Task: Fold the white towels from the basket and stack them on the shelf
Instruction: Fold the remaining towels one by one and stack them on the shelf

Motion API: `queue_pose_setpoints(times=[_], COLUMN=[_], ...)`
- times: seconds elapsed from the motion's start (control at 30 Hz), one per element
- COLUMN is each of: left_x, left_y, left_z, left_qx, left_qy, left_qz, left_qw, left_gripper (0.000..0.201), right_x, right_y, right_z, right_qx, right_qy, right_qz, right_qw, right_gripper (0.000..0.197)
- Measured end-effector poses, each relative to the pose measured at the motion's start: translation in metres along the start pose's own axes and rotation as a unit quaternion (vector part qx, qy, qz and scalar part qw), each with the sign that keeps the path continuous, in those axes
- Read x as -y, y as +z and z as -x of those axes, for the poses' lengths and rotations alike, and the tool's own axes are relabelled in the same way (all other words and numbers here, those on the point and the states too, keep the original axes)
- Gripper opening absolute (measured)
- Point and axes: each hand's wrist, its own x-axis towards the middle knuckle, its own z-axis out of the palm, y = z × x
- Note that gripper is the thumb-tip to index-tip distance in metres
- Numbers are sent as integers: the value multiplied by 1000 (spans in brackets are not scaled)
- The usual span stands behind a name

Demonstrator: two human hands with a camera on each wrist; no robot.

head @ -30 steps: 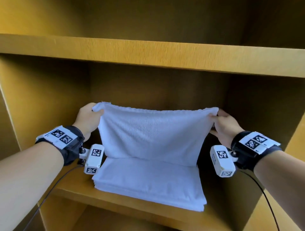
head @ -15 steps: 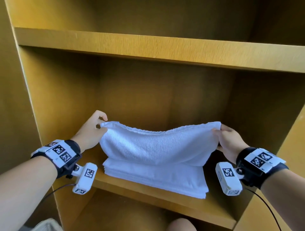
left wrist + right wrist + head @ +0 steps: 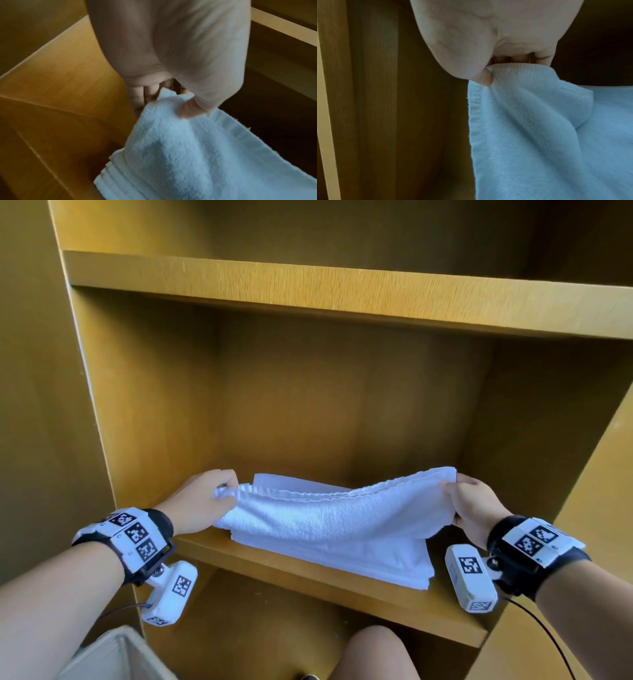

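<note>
A folded white towel hangs low between my hands, its lower part lying on the stack of white towels on the wooden shelf. My left hand pinches the towel's left corner between thumb and fingers. My right hand pinches the right corner the same way. The far edge of the stack shows behind the held towel. In both wrist views the towel looks pale blue.
The shelf compartment has wooden side walls close to each hand and another shelf board overhead. A pale basket shows at the bottom left, below the shelf. My knee is at the bottom centre.
Both hands have lowered the towel from held up high to sagging onto the stack. The view has pulled back, bringing the basket and knee into sight.
</note>
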Motion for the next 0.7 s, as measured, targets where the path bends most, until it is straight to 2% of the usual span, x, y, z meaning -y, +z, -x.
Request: queue_pose_setpoints(times=[0.1, 0.3, 0.43, 0.57, 0.6, 0.67, 0.7], left_x=[8, 25, 34, 39, 40, 39, 40], left_y=[5, 16, 22, 25, 25, 27, 28], left_z=[10, 23, 26, 22, 20, 15, 13], left_qx=[7, 62, 86, 130, 141, 152, 145], left_qy=[-22, -32, -47, -103, -109, -116, -126], left_qz=[-16, -38, -21, -10, -15, -9, 8], left_qw=[1000, 997, 995, 986, 984, 981, 981], left_gripper=[20, 34, 24, 8, 12, 37, 41], right_x=[-10, -31, -46, -61, -63, -69, -71], right_y=[-1, 0, 2, 4, 5, 6, 6], right_z=[1, 2, 0, -4, -5, -8, -10], right_qx=[-1, -10, -5, 7, 8, 12, 18], right_qy=[20, 67, 95, 128, 133, 142, 146], right_qz=[5, 25, 63, 94, 102, 118, 125], right_qw=[1000, 997, 994, 987, 986, 983, 981], right_gripper=[24, 22, 23, 25, 26, 25, 24])
